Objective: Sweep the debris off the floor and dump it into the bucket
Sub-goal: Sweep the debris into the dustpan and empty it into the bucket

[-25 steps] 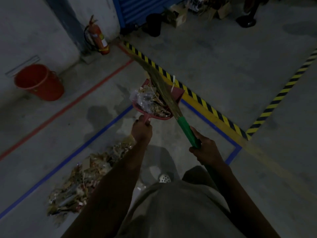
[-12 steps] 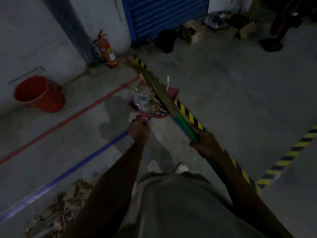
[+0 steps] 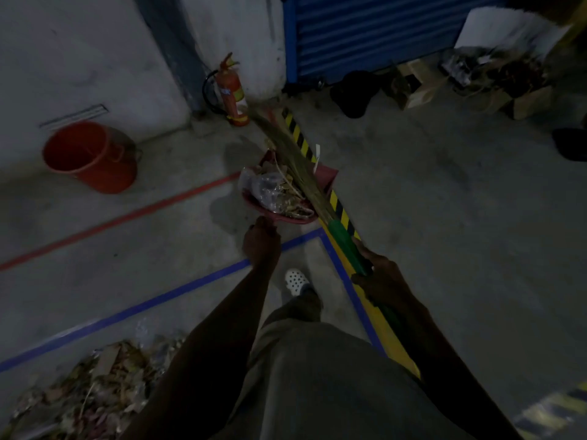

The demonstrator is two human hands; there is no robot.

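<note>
My left hand (image 3: 261, 241) grips the handle of a red dustpan (image 3: 326, 178), held level above the floor and heaped with paper scraps and clear plastic (image 3: 275, 192). My right hand (image 3: 379, 277) grips the green handle of a straw broom (image 3: 344, 246); its bristles lie across the load in the pan. The red bucket (image 3: 90, 157) stands upright by the wall at the far left, well away from the pan. A pile of debris (image 3: 89, 395) lies on the floor at the lower left, behind my left arm.
A red fire extinguisher (image 3: 231, 90) stands at the wall corner beyond the pan. Cardboard boxes (image 3: 419, 87) and dark clutter line the blue shutter (image 3: 381, 30) at the back. Red, blue and yellow-black tape lines cross the concrete floor. My white shoe (image 3: 296, 281) steps forward.
I have walked forward with the loaded dustpan and broom. The bucket and extinguisher appear larger and nearer, and the debris pile has dropped toward the lower left corner.
</note>
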